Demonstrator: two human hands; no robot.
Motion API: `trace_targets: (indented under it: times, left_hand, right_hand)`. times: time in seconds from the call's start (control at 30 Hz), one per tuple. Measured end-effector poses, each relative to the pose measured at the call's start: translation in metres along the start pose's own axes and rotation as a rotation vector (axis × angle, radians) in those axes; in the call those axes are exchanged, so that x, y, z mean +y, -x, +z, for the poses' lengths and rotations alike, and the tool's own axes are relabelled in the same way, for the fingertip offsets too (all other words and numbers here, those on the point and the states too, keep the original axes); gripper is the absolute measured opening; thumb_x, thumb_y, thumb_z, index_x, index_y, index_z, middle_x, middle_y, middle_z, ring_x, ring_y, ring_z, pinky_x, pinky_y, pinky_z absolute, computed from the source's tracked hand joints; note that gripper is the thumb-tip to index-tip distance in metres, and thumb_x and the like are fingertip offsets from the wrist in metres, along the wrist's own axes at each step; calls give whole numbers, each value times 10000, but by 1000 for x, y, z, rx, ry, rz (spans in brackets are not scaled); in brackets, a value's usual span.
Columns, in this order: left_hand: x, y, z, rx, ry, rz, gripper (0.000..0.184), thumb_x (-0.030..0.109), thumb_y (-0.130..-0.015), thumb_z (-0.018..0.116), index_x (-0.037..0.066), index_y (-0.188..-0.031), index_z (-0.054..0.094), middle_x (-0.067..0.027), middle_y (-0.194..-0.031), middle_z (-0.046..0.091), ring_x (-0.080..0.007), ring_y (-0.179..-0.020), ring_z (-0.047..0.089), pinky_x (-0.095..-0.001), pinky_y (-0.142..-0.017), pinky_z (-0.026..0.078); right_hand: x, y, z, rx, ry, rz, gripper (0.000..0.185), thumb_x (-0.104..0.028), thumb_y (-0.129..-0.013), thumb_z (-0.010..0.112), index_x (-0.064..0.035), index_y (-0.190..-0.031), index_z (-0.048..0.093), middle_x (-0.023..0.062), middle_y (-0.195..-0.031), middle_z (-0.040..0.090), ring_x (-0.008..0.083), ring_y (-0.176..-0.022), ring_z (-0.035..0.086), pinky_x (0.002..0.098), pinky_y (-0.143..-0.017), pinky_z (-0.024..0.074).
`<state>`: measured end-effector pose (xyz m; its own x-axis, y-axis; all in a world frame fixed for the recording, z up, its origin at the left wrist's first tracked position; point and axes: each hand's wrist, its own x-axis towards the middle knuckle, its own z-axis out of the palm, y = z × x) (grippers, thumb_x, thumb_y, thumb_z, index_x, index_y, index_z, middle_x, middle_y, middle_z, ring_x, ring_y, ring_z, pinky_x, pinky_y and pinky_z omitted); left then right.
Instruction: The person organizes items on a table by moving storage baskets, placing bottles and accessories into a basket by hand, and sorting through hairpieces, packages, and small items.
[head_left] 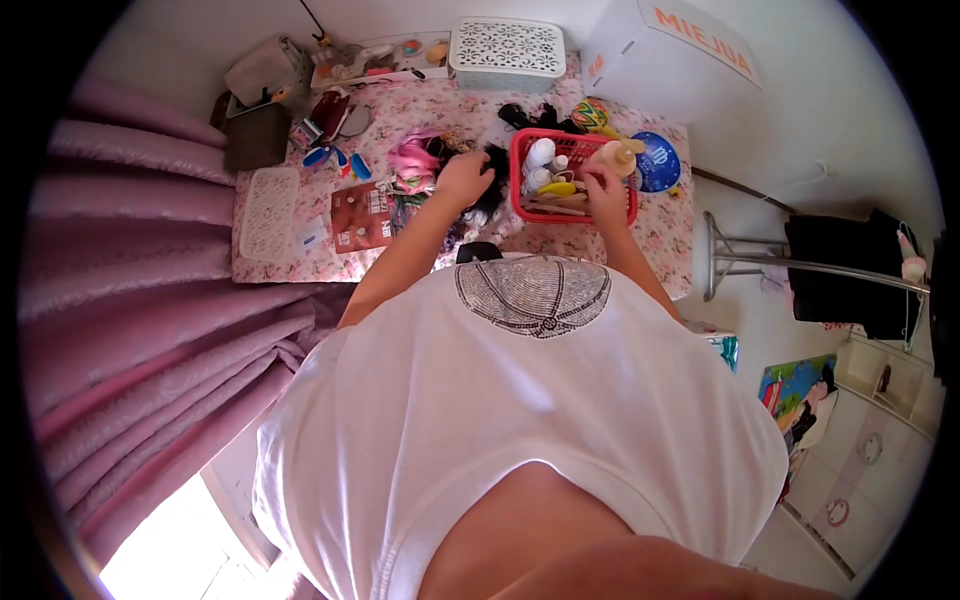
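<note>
Has the right grip (606,193) over the right end of a red plastic basket (555,216), fingers bent right beside a cream pump bottle (620,157) (cannot tell whether pinching it or only near it). Has the left grip (466,180) down at a tangle of black hair-like strands (497,158), fingers curled; cannot tell whether pinching any.

Inside the basket, just left of the right grip, shows white bottles (541,152) and a yellow oval piece (556,188). Outside the basket, right of that same grip, shows a round blue disc (657,162). Just left of the left grip, shows a hank of pink strands (412,165); farther left and nearer the body, a reddish-brown printed packet (362,217), then a white latticed panel (268,212).

Well beyond both grips, shows a storage box with a white openwork lid (507,48) and, farther right, a white carton (680,50) (lettered MIEJUA in orange). Below both grips, shows a bench (660,225) covered in pink floral cloth.
</note>
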<state>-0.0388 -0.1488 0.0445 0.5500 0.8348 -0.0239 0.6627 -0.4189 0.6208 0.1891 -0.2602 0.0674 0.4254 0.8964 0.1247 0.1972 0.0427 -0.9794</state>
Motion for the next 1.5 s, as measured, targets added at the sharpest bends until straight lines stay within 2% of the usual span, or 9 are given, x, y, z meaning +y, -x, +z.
trace_targets:
  times: [0.17, 0.23, 0.3, 0.43, 0.63, 0.83, 1.03, 1.23, 1.5]
  left_hand:
    - [-3, -15, 53, -153, 542, -173, 401, 250, -711, 585, -13, -994, 477, -157, -841, 582, -264, -787, 571, -323, -685, 443]
    - [-7, -17, 63, -114, 531, -212, 476, 250, -685, 618, -33, -1028, 448, -155, -834, 581, -241, -774, 572, -312, -675, 444]
    - [-10, -16, 72, -57, 517, -264, 520, 256, -676, 627, -43, -1052, 430, -153, -840, 582, -234, -777, 571, -314, -672, 445]
    - [-4, -10, 73, -531, 760, -395, 379, 230, -669, 632, 6, -960, 536, -73, -771, 588, -153, -688, 560, -263, -596, 448]
    - [16, 9, 74, -475, 1062, -452, 257, 88, -702, 531, 6, -945, 524, -80, -757, 572, -172, -632, 566, -279, -549, 480]
    - [18, -3, 69, -371, 1056, -523, 233, 40, -687, 494, -10, -914, 523, -92, -779, 565, -173, -639, 565, -286, -551, 487]
    - [18, -15, 37, -310, 1083, -492, 217, 71, -714, 473, 1, -912, 529, -70, -779, 558, -142, -674, 561, -275, -588, 489]
    - [8, -36, -1, -176, 1146, -492, 212, 89, -727, 460, -19, -901, 516, -62, -752, 552, -138, -623, 563, -260, -583, 499]
    - [5, -69, -52, 179, 1112, -532, 205, 134, -734, 478, -7, -878, 514, -57, -735, 549, -134, -623, 559, -249, -553, 488]
  right_hand:
    - [23, 7, -52, 310, 595, 34, 235, -76, -676, 562, 17, -890, 532, 127, -803, 559, 205, -716, 542, 275, -670, 425]
    - [46, 11, -62, 494, 909, -50, 275, -76, -670, 554, 28, -923, 521, 145, -815, 558, 230, -728, 547, 292, -680, 428]
    - [99, 10, -77, 440, 818, 97, 314, -89, -670, 552, 38, -954, 508, 154, -847, 553, 240, -754, 548, 303, -684, 432]
    - [75, 15, -70, 338, 173, 499, 333, -68, -684, 536, 55, -989, 478, 157, -884, 539, 248, -777, 543, 327, -698, 440]
    - [114, 14, -73, 397, -767, 855, 284, 22, -672, 395, 48, -949, 458, 130, -865, 521, 265, -785, 529, 340, -698, 452]
    - [116, 17, -77, 238, -808, 815, 325, 53, -594, 374, 46, -912, 441, 128, -860, 509, 265, -808, 516, 334, -697, 456]
    - [43, 15, -57, 334, -634, 751, 163, -28, -678, 427, -2, -822, 499, 78, -783, 536, 159, -769, 522, 259, -635, 444]
    - [0, -36, -35, 204, -527, 606, 303, -14, -675, 401, -39, -970, 462, 42, -838, 506, 117, -694, 506, 218, -634, 446]
    - [-4, -105, 11, 52, -541, 530, 364, -29, -697, 393, -41, -1060, 421, 60, -921, 508, 135, -800, 526, 240, -675, 464]
